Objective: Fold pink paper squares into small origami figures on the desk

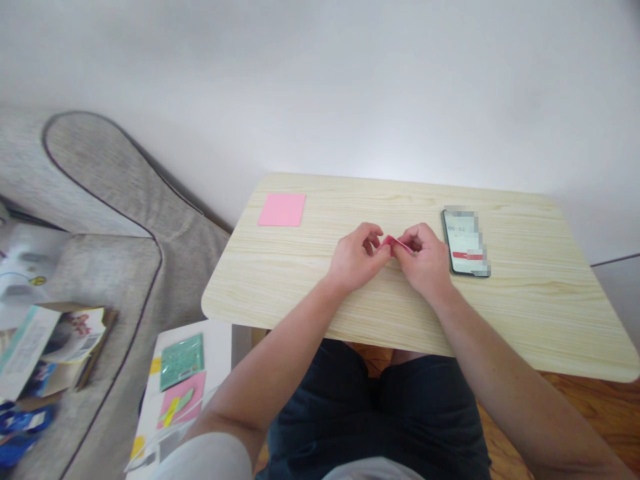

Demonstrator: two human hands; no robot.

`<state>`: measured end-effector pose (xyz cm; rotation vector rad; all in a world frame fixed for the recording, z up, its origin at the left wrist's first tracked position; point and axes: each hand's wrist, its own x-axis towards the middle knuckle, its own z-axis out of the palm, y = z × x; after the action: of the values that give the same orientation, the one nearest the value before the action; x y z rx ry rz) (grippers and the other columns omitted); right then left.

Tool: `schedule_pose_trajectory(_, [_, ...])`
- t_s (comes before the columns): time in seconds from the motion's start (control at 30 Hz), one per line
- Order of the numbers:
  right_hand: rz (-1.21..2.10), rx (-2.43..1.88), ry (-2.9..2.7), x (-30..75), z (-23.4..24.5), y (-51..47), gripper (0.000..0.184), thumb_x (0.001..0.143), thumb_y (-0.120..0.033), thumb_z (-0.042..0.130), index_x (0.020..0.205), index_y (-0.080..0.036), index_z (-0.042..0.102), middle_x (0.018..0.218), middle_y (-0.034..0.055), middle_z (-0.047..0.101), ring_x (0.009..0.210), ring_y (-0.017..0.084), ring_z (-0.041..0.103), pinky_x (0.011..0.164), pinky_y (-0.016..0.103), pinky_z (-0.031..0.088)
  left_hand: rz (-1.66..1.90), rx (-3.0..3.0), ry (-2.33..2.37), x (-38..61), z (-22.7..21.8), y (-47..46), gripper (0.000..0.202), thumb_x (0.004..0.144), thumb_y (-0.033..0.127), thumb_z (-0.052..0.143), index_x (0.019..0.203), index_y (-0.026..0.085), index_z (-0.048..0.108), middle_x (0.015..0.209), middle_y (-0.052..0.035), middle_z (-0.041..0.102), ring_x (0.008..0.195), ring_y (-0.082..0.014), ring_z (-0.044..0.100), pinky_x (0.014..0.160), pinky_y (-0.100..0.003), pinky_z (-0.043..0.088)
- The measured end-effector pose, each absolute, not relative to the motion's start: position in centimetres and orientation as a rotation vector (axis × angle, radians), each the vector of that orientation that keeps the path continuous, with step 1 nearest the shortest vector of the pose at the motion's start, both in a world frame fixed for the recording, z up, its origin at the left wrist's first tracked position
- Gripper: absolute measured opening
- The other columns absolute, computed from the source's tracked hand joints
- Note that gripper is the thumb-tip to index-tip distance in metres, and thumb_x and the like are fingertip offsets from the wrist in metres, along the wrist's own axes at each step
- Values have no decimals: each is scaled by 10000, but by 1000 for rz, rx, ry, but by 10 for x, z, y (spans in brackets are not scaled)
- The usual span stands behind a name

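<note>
Between my two hands is a small piece of folded pink paper [389, 240], darker pink on its visible face with a pale edge toward the right. My left hand [359, 255] pinches its left side with thumb and fingertips. On the other side my right hand [424, 259] grips it, the thumb pressed close to the left thumb. Both hands are over the middle of the wooden table [320, 300]. Much of the paper is hidden by the fingers. A flat pink paper square [282, 210] lies at the table's far left.
A phone [466, 243] with a lit, partly blurred screen lies right of my right hand. A white wall stands behind the table. To the left, a grey sofa [110, 267] holds an open box [60, 353]; a white side surface carries a green packet [183, 361] and pink paper [195, 393].
</note>
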<state>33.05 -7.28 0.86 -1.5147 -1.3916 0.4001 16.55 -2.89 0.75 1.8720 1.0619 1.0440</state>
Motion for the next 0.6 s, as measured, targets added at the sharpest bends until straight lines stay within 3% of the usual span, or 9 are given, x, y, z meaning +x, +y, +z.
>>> schedule_pose_trajectory(0.17, [545, -1445, -1347, 329, 7, -71, 209, 844, -363, 762, 897, -260, 588, 767, -11, 696, 656, 165, 648, 586, 301, 480, 1061, 1969, 1113, 165, 6, -29, 183, 907, 277, 657, 1078, 242, 708, 829, 2, 740, 705, -133, 639, 688, -262, 483])
schedule_pose_trajectory(0.4, [771, -1329, -1315, 331, 6, -68, 236, 868, -400, 752, 1042, -270, 661, 864, 6, 768, 740, 186, 724, 683, 330, 561, 1203, 1852, 1058, 165, 3, -27, 191, 939, 211, 614, 1066, 232, 756, 1017, -23, 786, 841, -131, 703, 778, -256, 534])
schedule_pose_trajectory(0.6, [840, -1317, -1159, 336, 1, -62, 213, 817, -386, 793, 933, -254, 673, 814, 8, 766, 685, 191, 725, 657, 338, 595, 1174, 1656, 1026, 168, 2, -26, 300, 855, 343, 767, 1121, 218, 711, 780, 9, 718, 625, -96, 609, 593, -220, 482])
